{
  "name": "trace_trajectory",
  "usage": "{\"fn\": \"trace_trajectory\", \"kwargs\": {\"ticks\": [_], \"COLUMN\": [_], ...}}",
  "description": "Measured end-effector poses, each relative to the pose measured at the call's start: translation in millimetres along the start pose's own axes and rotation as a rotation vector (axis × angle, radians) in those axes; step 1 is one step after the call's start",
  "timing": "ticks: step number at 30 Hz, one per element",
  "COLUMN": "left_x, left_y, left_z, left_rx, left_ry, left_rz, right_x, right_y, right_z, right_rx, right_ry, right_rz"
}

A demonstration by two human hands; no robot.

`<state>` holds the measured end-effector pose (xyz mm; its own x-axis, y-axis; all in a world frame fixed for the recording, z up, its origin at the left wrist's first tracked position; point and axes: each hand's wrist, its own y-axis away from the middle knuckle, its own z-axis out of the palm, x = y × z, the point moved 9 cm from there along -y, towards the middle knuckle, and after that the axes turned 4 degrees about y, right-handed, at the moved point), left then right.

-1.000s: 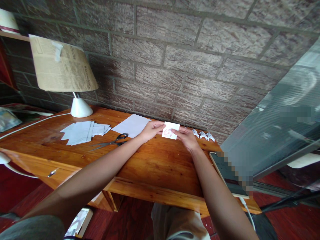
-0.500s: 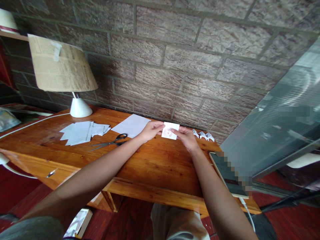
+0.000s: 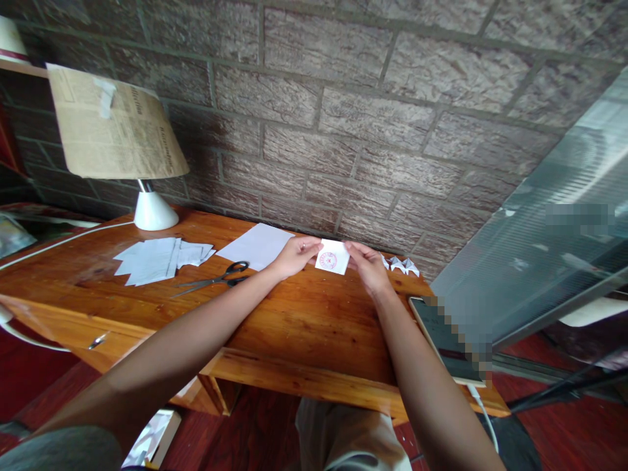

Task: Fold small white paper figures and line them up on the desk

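Note:
Between my two hands is a small white square of paper (image 3: 332, 257) with a round red stamp mark on it, held over the back of the wooden desk (image 3: 314, 320). My left hand (image 3: 297, 256) pinches its left edge, thumb on the front. At the right edge, my right hand (image 3: 367, 264) grips the upper corner between thumb and fingers. Just beyond my right hand stand several small folded paper pieces (image 3: 405, 265), partly hidden by it. A white sheet (image 3: 255, 245) lies left of my left hand, with black-handled scissors (image 3: 216, 281) in front of it.
Several overlapping paper slips (image 3: 157, 260) lie at the left, near a white-based lamp (image 3: 156, 209) with a newsprint shade. A tablet (image 3: 444, 340) with a white cable rests at the desk's right end. A brick wall (image 3: 343, 131) rises behind, and a ribbed translucent panel (image 3: 534, 216) stands right.
My right thumb has moved off the middle of the paper to its right edge, so the whole red stamp now shows. The camera view has shifted slightly.

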<state>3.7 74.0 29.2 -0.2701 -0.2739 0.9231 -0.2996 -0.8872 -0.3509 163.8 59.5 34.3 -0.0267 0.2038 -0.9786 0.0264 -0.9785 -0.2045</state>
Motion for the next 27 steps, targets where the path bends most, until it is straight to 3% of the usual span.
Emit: {"fn": "trace_trajectory", "kwargs": {"ticks": [6,12,27], "left_x": [-1.0,-1.0,1.7], "left_y": [-1.0,-1.9,-0.5], "left_z": [-1.3,-12.7,-16.7], "left_rx": [0.007,0.116,0.154], "left_ry": [-0.045,-0.024,-0.021], "left_rz": [0.014,0.023,-0.006], "right_x": [-0.9,9.1,21.5], "right_y": [-0.3,4.6,9.5], "right_z": [-0.8,11.7,16.3], "right_rx": [0.019,-0.137,-0.222], "right_ry": [0.006,0.117,0.203], "right_rz": [-0.011,0.105,0.232]}}
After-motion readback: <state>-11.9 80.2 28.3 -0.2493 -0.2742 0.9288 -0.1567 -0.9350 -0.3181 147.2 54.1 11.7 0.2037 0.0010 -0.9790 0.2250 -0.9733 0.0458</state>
